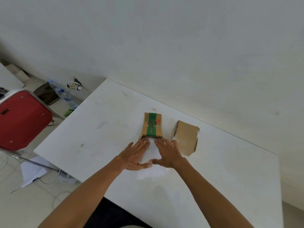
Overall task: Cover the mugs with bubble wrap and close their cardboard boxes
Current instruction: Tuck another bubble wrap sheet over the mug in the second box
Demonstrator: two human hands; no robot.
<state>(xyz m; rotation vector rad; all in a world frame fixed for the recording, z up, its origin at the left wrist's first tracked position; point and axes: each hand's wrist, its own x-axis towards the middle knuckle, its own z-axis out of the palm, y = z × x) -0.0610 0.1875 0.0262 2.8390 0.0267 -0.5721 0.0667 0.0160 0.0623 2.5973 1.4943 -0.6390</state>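
White table (98, 137) against a plain white wall (164, 38), red chair (21, 119) off left. 2 cardboard boxes: green-printed box (152, 125), plain box (186, 137) beside it. Left hand (134, 156) and right hand (166, 153) spread flat on bubble wrap (152, 153).

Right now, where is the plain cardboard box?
In the head view the plain cardboard box sits on the white table, just right of the green-printed box and beside the right hand.
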